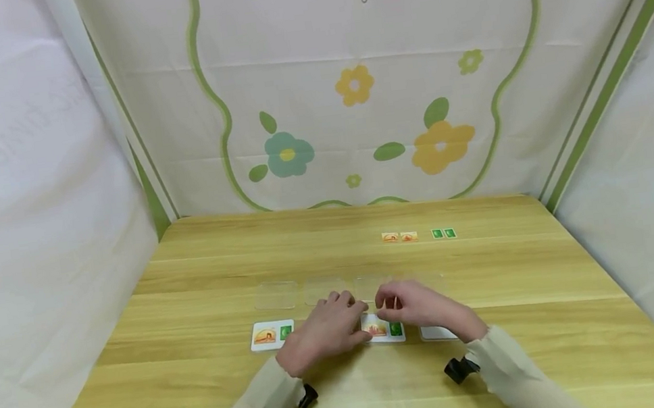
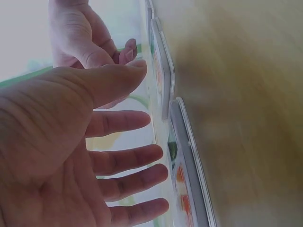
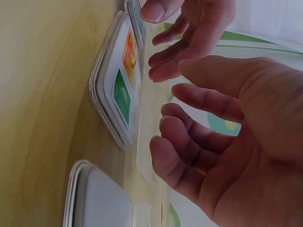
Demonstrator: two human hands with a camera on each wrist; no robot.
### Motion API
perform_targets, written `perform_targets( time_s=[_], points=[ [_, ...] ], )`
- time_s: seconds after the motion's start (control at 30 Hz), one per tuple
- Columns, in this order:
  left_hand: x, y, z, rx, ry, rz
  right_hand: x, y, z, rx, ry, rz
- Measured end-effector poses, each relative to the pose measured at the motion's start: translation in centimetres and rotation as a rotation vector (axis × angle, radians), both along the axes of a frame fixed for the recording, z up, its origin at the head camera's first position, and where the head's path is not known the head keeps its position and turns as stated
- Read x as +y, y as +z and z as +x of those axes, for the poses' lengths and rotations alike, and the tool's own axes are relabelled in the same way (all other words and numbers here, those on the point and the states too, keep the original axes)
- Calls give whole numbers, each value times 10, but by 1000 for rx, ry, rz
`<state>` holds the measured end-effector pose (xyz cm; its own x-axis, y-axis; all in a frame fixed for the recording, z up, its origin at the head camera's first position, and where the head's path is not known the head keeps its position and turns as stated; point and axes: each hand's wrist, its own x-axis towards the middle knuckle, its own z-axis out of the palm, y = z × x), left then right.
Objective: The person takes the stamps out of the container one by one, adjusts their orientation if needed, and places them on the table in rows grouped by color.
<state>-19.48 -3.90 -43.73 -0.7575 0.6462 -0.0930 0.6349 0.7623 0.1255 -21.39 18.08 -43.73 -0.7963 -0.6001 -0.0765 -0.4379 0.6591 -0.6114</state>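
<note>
My left hand (image 1: 331, 326) hovers over the row of white cards, fingers stretched out and nothing in its grasp. Its thumb tip is at the edge of a card (image 1: 375, 337) bearing an orange desert picture and a green rectangle. My right hand (image 1: 417, 304), fingers loosely bent and holding nothing, is just above that card's right side. In the left wrist view another picture card (image 2: 196, 175) lies below the left fingers; the hand covers it in the head view. A similar card (image 1: 258, 342) lies left of the left hand. Partly under the right hand is a blank white card (image 1: 437, 334).
Behind the cards lies a row of clear plastic pieces, such as the leftmost clear piece (image 1: 276, 296). Farther back are two orange picture stickers (image 1: 390, 238) and two green stickers (image 1: 437, 234). Fabric walls (image 1: 302, 98) enclose the wooden table (image 1: 198, 356).
</note>
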Motion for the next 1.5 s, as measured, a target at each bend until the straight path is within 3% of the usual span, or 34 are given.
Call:
perform_targets(
  time_s=[0.23, 0.73, 1.5],
  points=[
    [1, 0, 0, 16, -12, -18, -3, -6, 2, -39, 11, 15],
    [0, -6, 2, 33, -9, -30, -6, -6, 4, -11, 12, 72],
    [-1, -3, 6, 79, -26, -50, -13, -13, 7, 28, -15, 116]
  ],
)
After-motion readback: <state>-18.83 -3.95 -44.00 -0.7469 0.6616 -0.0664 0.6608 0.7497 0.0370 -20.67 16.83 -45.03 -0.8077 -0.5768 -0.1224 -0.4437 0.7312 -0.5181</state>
